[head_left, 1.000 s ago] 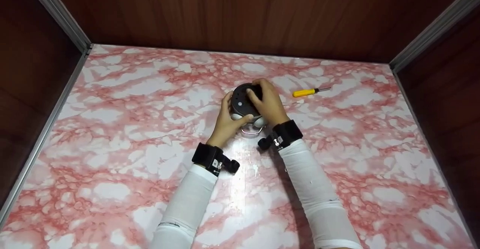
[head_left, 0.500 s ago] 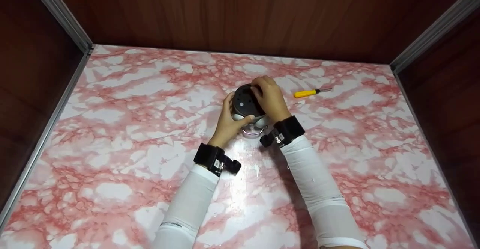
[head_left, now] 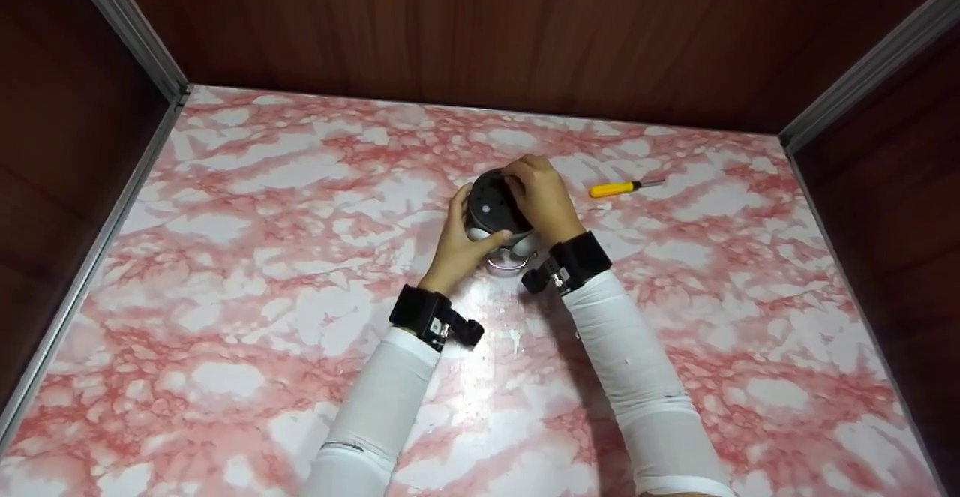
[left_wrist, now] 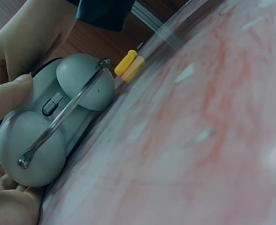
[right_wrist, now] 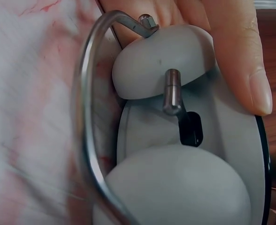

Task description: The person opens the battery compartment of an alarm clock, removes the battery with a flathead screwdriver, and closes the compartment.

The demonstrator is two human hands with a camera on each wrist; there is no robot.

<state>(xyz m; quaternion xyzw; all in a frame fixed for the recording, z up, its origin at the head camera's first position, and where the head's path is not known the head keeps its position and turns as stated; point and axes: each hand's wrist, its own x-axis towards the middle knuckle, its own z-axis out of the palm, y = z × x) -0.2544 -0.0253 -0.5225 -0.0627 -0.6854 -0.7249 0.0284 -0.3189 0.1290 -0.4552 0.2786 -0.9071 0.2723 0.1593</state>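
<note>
A twin-bell alarm clock (head_left: 491, 205) lies face down on the table, its round black back turned up and its bells toward the person. My left hand (head_left: 456, 248) grips its side, thumb over the edge near the bells and fingers round the far left. Bent over the right part of the back, my right hand (head_left: 547, 201) has thumb and fingertips together at the surface; what they pinch is hidden. The right wrist view shows the pale grey bells (right_wrist: 180, 183), the bent metal handle (right_wrist: 85, 117) and the small hammer (right_wrist: 173, 93) between the bells.
A yellow-handled screwdriver (head_left: 613, 190) lies on the table right of the clock. The red-and-white marbled tabletop (head_left: 262, 257) is bounded by dark wood panels (head_left: 480, 32) at the back and both sides, with metal strips (head_left: 146, 47) at the corners.
My right thumb has drawn back from the middle of the clock's back toward the fingertips, and the right hand has bent more. The left hand keeps its grip on the clock.
</note>
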